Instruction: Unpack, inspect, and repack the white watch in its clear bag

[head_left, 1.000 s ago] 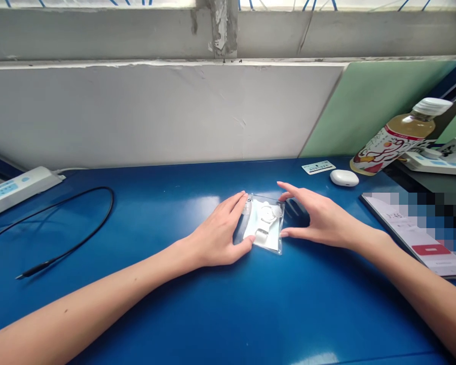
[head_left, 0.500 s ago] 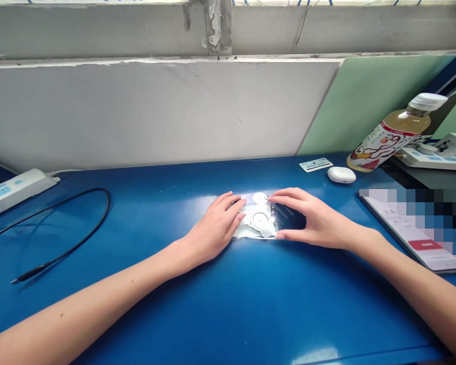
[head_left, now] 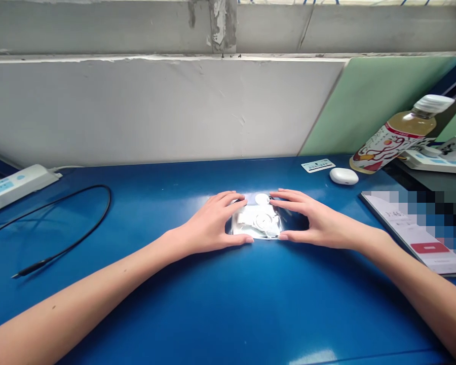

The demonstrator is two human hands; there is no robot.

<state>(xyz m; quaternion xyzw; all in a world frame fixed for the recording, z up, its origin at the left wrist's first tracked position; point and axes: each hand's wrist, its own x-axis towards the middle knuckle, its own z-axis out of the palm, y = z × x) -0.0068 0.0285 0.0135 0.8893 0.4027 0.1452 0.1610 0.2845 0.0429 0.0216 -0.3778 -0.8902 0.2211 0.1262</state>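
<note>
A small clear plastic bag point(head_left: 247, 230) lies flat on the blue table. Inside it is a white round item point(head_left: 263, 221) with a ring-like outline; glare hides its exact kind. Near the bag's top edge sits a white disc point(head_left: 262, 198). My left hand point(head_left: 216, 220) rests at the bag's left side, with its thumb stretched along the lower edge and its fingers at the upper left corner. My right hand point(head_left: 307, 218) is at the right side, thumb and fingers spread apart, fingertips at the upper and lower right corners. Neither hand closes around the bag.
A white earbud case point(head_left: 344, 176), a card point(head_left: 318, 166) and a drink bottle point(head_left: 391, 139) stand or lie at the back right. Nearer lies a phone or tablet point(head_left: 406, 228). To the left are a black cable point(head_left: 108, 203) and a power strip point(head_left: 19, 185). A wall borders the table behind.
My left thumb has moved away from its fingers, off the bag's middle and down to its lower edge. More of the bag shows. My right hand has hardly moved.
</note>
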